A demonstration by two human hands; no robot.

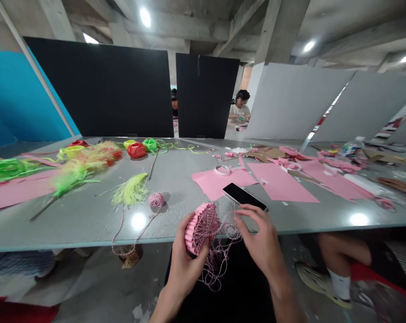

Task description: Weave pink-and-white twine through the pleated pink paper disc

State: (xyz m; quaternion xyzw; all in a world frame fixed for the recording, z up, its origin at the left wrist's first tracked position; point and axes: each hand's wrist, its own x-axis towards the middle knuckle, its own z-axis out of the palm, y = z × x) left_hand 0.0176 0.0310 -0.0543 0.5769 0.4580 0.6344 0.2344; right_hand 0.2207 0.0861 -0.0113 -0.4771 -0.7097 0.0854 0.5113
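My left hand (185,255) is closed around a round pink piece (203,229), its rim made of short pink rolls and its face covered with red-and-white cord. Loose loops of the cord (219,264) hang from it over my lap. To its right, my right hand (259,233) has thumb and forefinger drawn together at a thin strand of this cord. Just beyond that hand lies a black-screened phone (245,196). A small ball of the same cord (156,200) sits on the table to the left, its tail drooping over the front edge.
Pink sheets (283,181) and a roll of tape (222,169) lie beyond the phone. Green and red fringed strands (85,163) and a red twine bundle (136,150) are at left. Scraps and cardboard (263,154) spread right. Black panels (122,89) stand behind; a person's leg (340,255) shows at right.
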